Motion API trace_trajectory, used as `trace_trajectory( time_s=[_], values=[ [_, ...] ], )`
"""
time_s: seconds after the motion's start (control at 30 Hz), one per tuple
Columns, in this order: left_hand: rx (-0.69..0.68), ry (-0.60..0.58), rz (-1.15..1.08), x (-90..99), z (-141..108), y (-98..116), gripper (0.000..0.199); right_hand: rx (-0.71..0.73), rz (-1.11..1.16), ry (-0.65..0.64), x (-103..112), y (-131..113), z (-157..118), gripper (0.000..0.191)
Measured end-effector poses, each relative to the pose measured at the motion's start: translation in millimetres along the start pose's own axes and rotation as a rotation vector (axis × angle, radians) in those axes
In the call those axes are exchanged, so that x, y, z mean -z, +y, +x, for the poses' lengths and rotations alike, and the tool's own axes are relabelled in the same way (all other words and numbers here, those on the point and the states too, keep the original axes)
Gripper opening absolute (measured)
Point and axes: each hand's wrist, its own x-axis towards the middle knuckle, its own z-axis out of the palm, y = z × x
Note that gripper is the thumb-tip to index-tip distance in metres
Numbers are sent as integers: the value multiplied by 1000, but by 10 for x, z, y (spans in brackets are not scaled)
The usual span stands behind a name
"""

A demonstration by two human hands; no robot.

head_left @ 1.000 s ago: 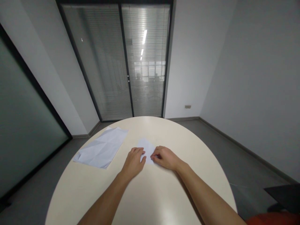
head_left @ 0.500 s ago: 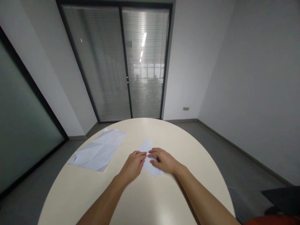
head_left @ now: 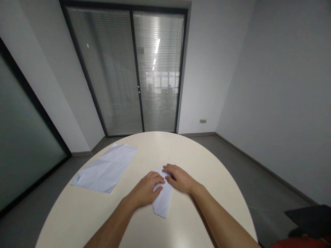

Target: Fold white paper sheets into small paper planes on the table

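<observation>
A narrow piece of folded white paper [head_left: 162, 205] lies on the pale round table, under my two hands. My left hand [head_left: 149, 188] rests along its left side, with fingers and thumb curled onto the paper. Across the far right part of the sheet, my right hand [head_left: 179, 177] has its bent fingers and thumb on the edge. The fingertips of both hands come close together and cover the upper part of the paper. Its pointed near end sticks out towards me.
A larger creased white sheet [head_left: 106, 168] lies on the left of the round table [head_left: 207, 206]. A dark flat object [head_left: 310, 218] and something red [head_left: 297, 243] are at the lower right, beyond the table edge. Glass doors with blinds [head_left: 124, 75] stand behind.
The folded paper has turned and come nearer to me, so its near end now points down. My left hand has moved slightly nearer and further onto it; the right hand has stayed about in place.
</observation>
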Motion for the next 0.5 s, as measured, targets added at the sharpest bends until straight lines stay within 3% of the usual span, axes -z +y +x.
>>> trace_trajectory(
  time_s=[0.23,0.5],
  values=[
    [2,-5,129,-22,6,-3,30,-80,-96,-33,50,70,-2,41],
    [198,67,225,-38,27,-90,28,-213,-310,9,204,-37,2,25]
  ],
)
